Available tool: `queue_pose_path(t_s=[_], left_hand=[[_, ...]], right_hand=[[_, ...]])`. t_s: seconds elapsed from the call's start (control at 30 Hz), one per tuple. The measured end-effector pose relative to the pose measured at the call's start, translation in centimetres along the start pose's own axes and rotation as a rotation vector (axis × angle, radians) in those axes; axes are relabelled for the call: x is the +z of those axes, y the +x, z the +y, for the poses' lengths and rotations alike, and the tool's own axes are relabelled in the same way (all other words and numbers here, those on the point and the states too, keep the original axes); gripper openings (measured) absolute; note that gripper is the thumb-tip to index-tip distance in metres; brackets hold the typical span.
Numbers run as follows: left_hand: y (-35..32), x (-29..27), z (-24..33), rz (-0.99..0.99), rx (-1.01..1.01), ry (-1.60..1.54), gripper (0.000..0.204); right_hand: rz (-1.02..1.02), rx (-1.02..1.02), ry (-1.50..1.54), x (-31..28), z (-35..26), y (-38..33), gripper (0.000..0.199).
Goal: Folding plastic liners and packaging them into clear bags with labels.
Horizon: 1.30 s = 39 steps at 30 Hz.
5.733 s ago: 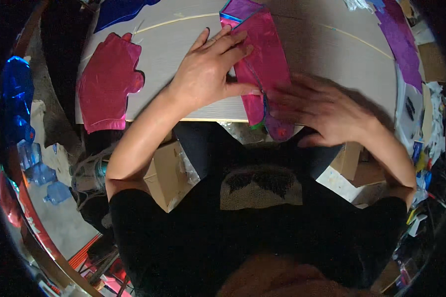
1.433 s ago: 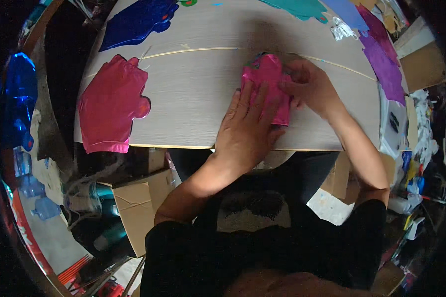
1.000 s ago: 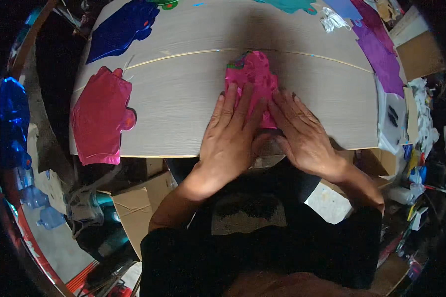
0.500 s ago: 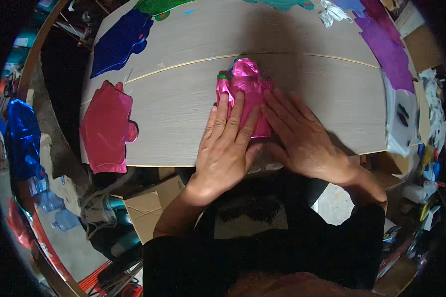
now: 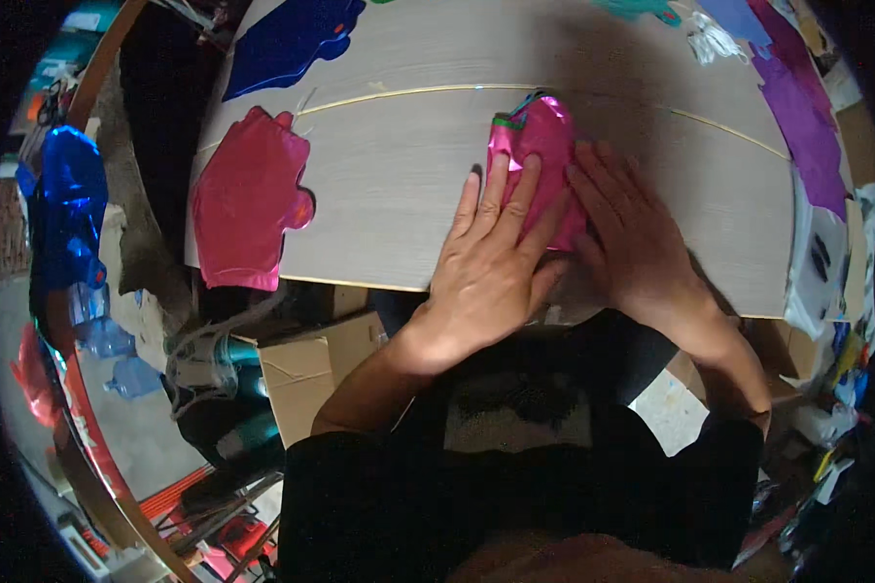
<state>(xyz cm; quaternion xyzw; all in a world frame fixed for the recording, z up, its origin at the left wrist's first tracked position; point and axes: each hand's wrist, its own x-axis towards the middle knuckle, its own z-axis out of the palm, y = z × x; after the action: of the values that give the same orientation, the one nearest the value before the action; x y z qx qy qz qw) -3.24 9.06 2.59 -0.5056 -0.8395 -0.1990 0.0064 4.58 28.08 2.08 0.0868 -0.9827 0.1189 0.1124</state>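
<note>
A shiny pink foil balloon (image 5: 554, 141), flat and creased with a green strip at its upper left edge, lies near the table's front edge. My left hand (image 5: 491, 257) rests palm down on its lower left part, fingers stretched and apart. My right hand (image 5: 642, 233) lies palm down along its right edge, fingers out straight and partly in shadow. Both thumbs point inward, and the hands cover the balloon's lower part. Neither hand grips it.
On the table (image 5: 389, 194) lie a flat red-pink foil balloon (image 5: 248, 204) at left, a dark blue one (image 5: 292, 44) behind it, purple foil (image 5: 802, 126) at right and a bundle of white string (image 5: 715, 39). A cardboard box (image 5: 321, 364) stands below the front edge.
The whole view has shifted, so the table's things sit further right and higher. The pink balloon shows narrower between my hands, which remain flat at it.
</note>
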Motion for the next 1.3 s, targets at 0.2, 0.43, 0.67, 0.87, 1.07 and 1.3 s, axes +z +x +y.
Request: queue_pose_path(t_s=[0.2, 0.43, 0.67, 0.87, 1.07, 1.3], left_hand=[[-0.1, -0.6, -0.3, 0.046, 0.046, 0.028, 0.058], [1.7, -1.3, -4.7, 0.044, 0.228, 0.122, 0.054], [2.1, -1.3, -5.0, -0.038, 0.197, 0.053, 0.059], [2.8, -1.3, -5.9, 0.263, -0.328, -0.564, 0.057], [6.6, -3.7, -7.5, -0.031, -0.516, -0.801, 0.041], [7.9, -3.3, -7.9, -0.112, -0.566, -0.969, 0.046]], right_hand=[[-0.027, -0.012, -0.090, -0.5, -0.6, 0.1, 0.062], [-0.054, 0.037, -0.046, -0.4, -0.7, 0.3, 0.061], [0.011, -0.006, -0.031, -0.3, -0.4, 0.0, 0.058], [0.049, -0.026, 0.030, -0.1, -0.2, 0.0, 0.060], [0.038, 0.006, 0.058, -0.1, -0.3, 0.2, 0.060], [0.062, 0.010, 0.047, 0.9, 0.2, -0.2, 0.062]])
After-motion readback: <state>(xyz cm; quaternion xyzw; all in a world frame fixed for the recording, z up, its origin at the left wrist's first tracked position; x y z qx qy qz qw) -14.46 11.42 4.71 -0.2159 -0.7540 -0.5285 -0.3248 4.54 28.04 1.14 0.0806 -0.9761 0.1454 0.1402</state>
